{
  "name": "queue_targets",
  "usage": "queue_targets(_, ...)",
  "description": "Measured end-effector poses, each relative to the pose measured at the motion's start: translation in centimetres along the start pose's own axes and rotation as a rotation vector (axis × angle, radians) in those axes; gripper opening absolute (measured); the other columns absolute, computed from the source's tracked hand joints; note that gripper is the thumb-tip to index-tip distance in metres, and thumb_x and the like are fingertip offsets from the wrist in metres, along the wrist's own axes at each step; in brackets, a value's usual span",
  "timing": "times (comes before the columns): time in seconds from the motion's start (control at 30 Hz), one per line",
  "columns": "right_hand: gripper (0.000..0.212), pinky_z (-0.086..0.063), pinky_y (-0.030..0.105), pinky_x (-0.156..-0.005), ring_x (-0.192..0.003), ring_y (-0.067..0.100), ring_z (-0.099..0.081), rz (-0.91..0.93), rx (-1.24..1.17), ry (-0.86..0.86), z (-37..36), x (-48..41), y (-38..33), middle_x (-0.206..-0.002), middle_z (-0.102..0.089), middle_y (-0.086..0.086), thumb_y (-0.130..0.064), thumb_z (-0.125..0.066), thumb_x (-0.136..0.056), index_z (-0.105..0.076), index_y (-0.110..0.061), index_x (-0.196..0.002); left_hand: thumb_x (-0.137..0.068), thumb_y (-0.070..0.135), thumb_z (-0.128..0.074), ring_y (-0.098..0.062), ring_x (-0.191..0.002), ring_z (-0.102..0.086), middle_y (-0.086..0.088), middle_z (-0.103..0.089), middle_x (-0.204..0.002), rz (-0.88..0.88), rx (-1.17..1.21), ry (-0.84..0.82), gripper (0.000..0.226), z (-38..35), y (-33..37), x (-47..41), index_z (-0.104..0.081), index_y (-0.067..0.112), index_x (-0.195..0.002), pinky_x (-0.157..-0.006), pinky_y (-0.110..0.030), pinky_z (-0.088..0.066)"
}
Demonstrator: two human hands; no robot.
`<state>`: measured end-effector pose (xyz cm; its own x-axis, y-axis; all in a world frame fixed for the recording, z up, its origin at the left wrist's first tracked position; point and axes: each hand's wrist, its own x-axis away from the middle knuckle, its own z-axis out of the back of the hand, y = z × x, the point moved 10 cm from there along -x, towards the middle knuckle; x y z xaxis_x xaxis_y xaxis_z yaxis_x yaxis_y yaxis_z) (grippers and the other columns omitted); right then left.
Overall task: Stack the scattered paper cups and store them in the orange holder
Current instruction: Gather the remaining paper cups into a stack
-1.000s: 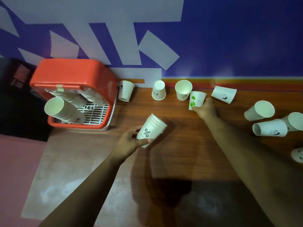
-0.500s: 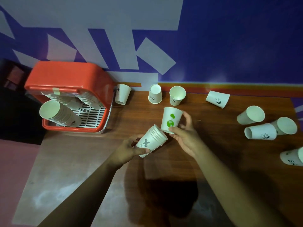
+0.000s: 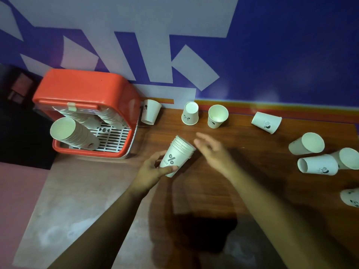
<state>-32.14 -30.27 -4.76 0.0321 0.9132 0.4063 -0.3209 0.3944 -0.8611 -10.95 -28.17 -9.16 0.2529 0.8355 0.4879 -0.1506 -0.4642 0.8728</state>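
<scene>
My left hand [image 3: 153, 170] grips a tilted stack of white paper cups [image 3: 177, 155] with a percent mark, rims pointing up and right. My right hand [image 3: 214, 152] hovers just right of the stack's rims, fingers spread and blurred, holding nothing. The orange holder [image 3: 85, 90] stands at the table's left end with long cup stacks [image 3: 73, 135] lying inside on its white grate. Loose cups sit along the wall: one by the holder [image 3: 150, 114], one upside down [image 3: 190, 113], one upright [image 3: 217, 116], one on its side [image 3: 266, 122].
More cups lie on their sides at the right: a cluster [image 3: 318, 156] and one cut off at the frame edge [image 3: 350, 197]. The wooden table [image 3: 223, 187] meets a blue and white wall behind. A dark drop lies left of the holder.
My right hand picked up the green-marked cup near the wall, carried it to the stack and nested it there. That hand is now empty and apart from the stack.
</scene>
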Motion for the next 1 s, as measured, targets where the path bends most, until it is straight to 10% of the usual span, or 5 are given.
queue_targets(0.13,0.047,-0.05,0.039,-0.095,-0.112,0.032,-0.059,0.102,0.438,0.453,7.6,-4.7,-1.1,-0.131,-0.05,0.016,-0.024,-0.066,-0.089,-0.056,-0.008,-0.133,-0.067,0.032,-0.089,-0.011,-0.113,-0.069,0.007,-0.074,-0.121,0.013,0.015,0.023,0.065,1.2,-0.1,-0.2,-0.066,0.028,-0.128,-0.089,-0.029,-0.058)
queue_targets(0.37,0.023,-0.046,0.042,-0.098,-0.117,0.034,-0.052,0.03,0.761,0.452,8.6,-7.4,1.1,-0.13,-0.05,0.013,-0.018,-0.069,-0.088,-0.075,-0.01,-0.109,-0.069,0.035,-0.089,-0.014,-0.115,-0.068,0.003,-0.073,-0.123,0.043,0.021,0.022,0.066,2.8,-0.7,-0.5,-0.065,0.028,-0.13,-0.087,-0.029,-0.058)
queue_targets(0.73,0.013,-0.045,0.03,-0.104,-0.117,0.005,-0.059,0.009,-0.136,0.24,1.4,-2.6,-0.4,-0.134,-0.061,-0.002,-0.013,-0.079,-0.077,-0.075,-0.024,-0.072,-0.076,0.017,-0.089,-0.016,-0.117,-0.067,0.002,-0.07,-0.126,0.066,-0.106,-0.047,0.061,4.2,-2.6,-1.5,-0.064,0.029,-0.131,-0.092,-0.031,-0.059)
queue_targets(1.0,0.025,-0.042,0.016,-0.101,-0.111,-0.013,-0.055,0.074,-0.011,-0.046,-6.1,-1.7,-1.5,-0.125,-0.064,-0.009,-0.025,-0.059,-0.098,-0.074,-0.011,-0.112,-0.075,0.02,-0.091,-0.015,-0.118,-0.067,0.004,-0.07,-0.127,0.048,-0.082,-0.08,0.063,4.4,-2.1,-1.4,-0.064,0.032,-0.131,-0.095,-0.037,-0.059)
